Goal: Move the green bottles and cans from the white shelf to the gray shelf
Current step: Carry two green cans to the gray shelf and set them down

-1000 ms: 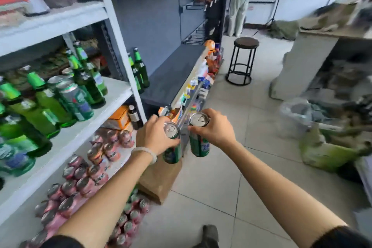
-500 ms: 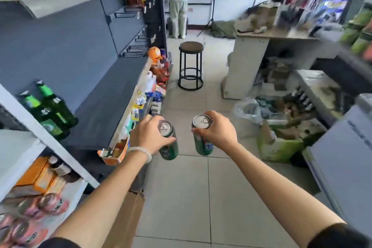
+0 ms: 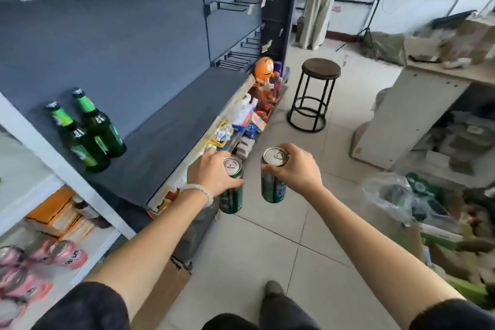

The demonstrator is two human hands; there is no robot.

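My left hand [image 3: 211,173] grips a green can [image 3: 231,190] by its upper side, just off the front edge of the gray shelf [image 3: 171,128]. My right hand [image 3: 293,170] holds a second green can [image 3: 273,185] from the right, over the tiled floor. Both cans are upright with silver tops showing. Two green bottles [image 3: 88,134] stand at the near left end of the gray shelf, against its back panel. A corner of the white shelf [image 3: 24,190] shows at the left edge.
Pink cans [image 3: 40,262] and orange boxes [image 3: 59,211] fill the lower white shelf. Small goods and an orange figure [image 3: 263,69] line the shelf below the gray board. A black stool [image 3: 316,96], a counter [image 3: 401,115], bags and a cardboard box [image 3: 166,286] stand on the floor. A person [image 3: 318,0] stands far back.
My view has swung right, from the white shelf full of green bottles to the gray shelf. Both hands have carried their cans along and now sit closer to the gray shelf's front edge.
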